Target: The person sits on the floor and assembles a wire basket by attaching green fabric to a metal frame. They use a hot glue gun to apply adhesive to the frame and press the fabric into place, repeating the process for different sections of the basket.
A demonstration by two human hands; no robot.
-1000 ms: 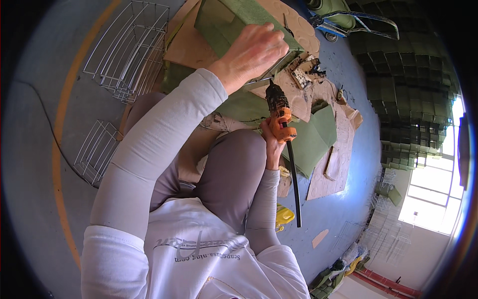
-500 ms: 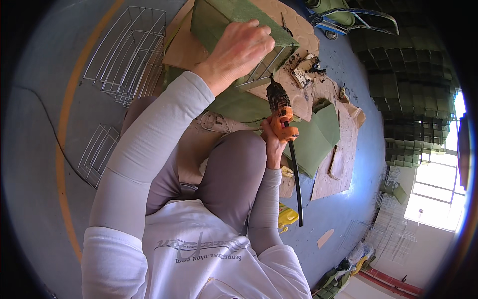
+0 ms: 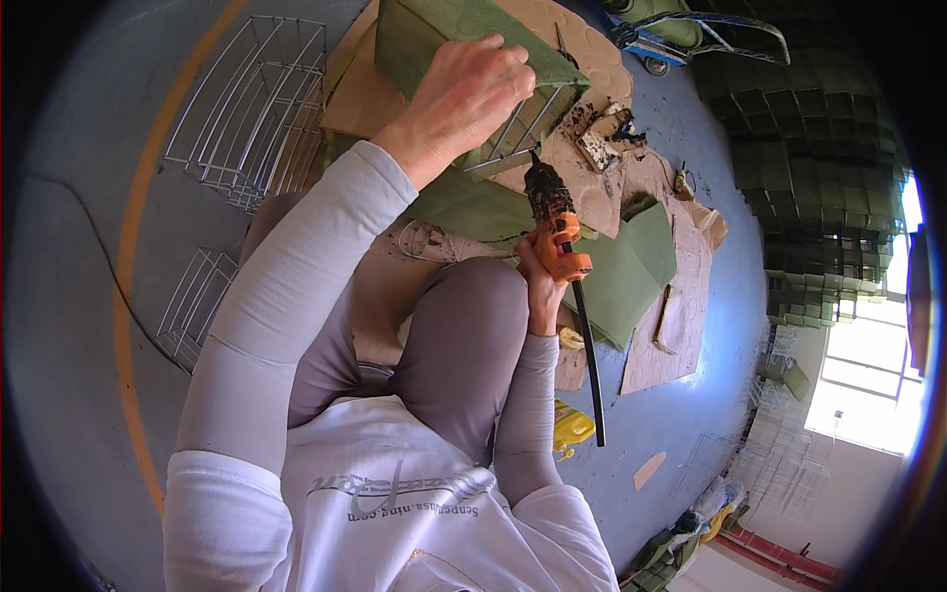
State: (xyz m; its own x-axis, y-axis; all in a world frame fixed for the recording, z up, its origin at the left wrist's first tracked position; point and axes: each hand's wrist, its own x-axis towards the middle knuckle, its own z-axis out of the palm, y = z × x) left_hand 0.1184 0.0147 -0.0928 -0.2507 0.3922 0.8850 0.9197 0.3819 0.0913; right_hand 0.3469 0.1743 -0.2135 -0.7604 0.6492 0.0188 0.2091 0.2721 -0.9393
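While the right hand (image 3: 539, 281) wraps firmly round the orange hot-glue gun (image 3: 561, 235), fingers curled on its grip, the gun's black-crusted nozzle points away from the knees and sits right by the corner of a bare wire frame (image 3: 503, 159). And there, beyond the gun and to its left, is the green mesh-covered box (image 3: 419, 39) that the frame belongs to, tilted with its open wire side toward the nozzle. The left hand (image 3: 464, 94) is up on the box's near edge, knuckles uppermost, fingers bent inward; the fingertips are hidden, so whether they pinch mesh or wire, I can't tell. Looks like a gluing step, cover to frame, with the tip just at the joint; whether it touches is too fine to call. This calls for a steady box from the left and a controlled nozzle along the wire, clear of those fingers. Out behind the gun trails a long black glue stick (image 3: 591, 365); right of its nozzle lies a smeared pale block (image 3: 598, 148), and right of its body a folded green panel (image 3: 633, 266) rests on cardboard (image 3: 692, 286).
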